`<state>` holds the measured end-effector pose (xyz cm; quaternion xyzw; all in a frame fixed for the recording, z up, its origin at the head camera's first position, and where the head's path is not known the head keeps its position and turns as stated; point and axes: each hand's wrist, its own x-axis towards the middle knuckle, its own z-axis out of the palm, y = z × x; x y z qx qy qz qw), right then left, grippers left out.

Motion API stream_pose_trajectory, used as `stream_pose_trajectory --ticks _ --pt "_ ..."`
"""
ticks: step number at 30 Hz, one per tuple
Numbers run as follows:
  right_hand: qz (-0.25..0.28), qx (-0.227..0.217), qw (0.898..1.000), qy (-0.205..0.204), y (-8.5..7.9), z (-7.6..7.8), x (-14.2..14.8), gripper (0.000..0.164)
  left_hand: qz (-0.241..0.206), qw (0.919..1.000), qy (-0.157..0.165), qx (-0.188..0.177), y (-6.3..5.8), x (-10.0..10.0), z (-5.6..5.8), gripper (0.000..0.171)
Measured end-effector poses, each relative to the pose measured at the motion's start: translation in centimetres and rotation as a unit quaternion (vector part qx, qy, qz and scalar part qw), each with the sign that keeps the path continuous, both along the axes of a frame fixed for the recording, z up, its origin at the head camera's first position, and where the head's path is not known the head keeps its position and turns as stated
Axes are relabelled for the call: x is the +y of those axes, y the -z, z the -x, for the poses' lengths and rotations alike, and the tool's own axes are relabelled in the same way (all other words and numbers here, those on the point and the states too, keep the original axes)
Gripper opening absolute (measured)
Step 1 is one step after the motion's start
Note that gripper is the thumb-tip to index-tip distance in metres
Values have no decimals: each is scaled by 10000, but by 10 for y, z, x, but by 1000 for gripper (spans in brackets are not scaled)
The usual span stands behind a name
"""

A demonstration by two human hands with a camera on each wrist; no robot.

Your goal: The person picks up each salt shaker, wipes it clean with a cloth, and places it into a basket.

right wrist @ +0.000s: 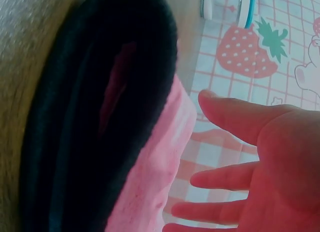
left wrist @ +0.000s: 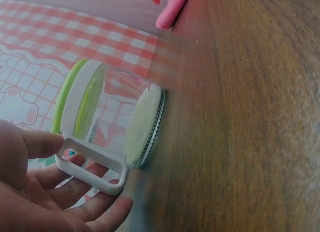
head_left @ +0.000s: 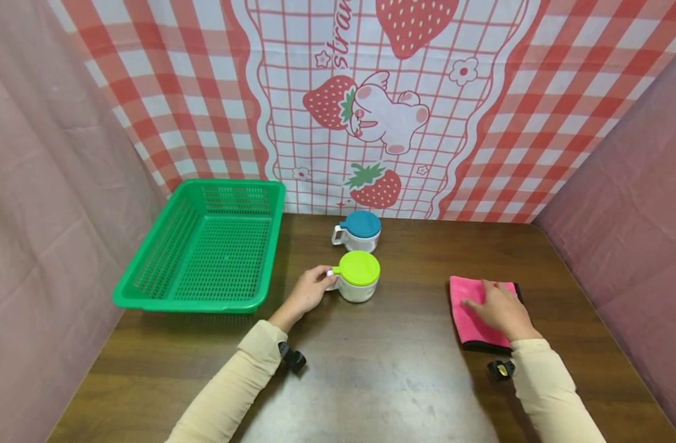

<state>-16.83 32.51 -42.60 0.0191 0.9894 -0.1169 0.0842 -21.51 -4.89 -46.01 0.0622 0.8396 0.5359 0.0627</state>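
A clear seasoning jar [head_left: 358,289] with a lime-green lid and a white handle stands near the middle of the table. My left hand [head_left: 309,290] holds it by the handle [left wrist: 90,167]; in the left wrist view the thumb lies at the handle's top and the fingers pass behind it. Just behind is a similar jar [head_left: 362,237] with a blue lid, its handle pointing left. Over on the right, my right hand [head_left: 501,311] is over a folded pink cloth [head_left: 465,301] with black edging. Its fingers are spread beside the cloth's thick fold [right wrist: 150,167] in the right wrist view.
A green plastic basket [head_left: 271,258] with perforated walls stands at the left of the wooden table [head_left: 360,381]. Behind the table hangs a red-and-white checked strawberry curtain [head_left: 338,141]. Pink drapes [head_left: 50,184] close off both sides.
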Motion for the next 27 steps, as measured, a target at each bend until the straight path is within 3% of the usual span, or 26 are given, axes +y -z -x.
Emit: stream_pose_trajectory --ticks 5,17,27 --pt "-33 -41 9999 135 4 -1 5 89 -47 9999 -7 -107 -1 0 0 33" --pt "137 -292 9985 445 13 3 12 103 -18 10000 -11 9 2 -1 1 32" --pt "38 -733 9944 762 16 9 12 117 26 10000 11 -18 -1 1 1 32"
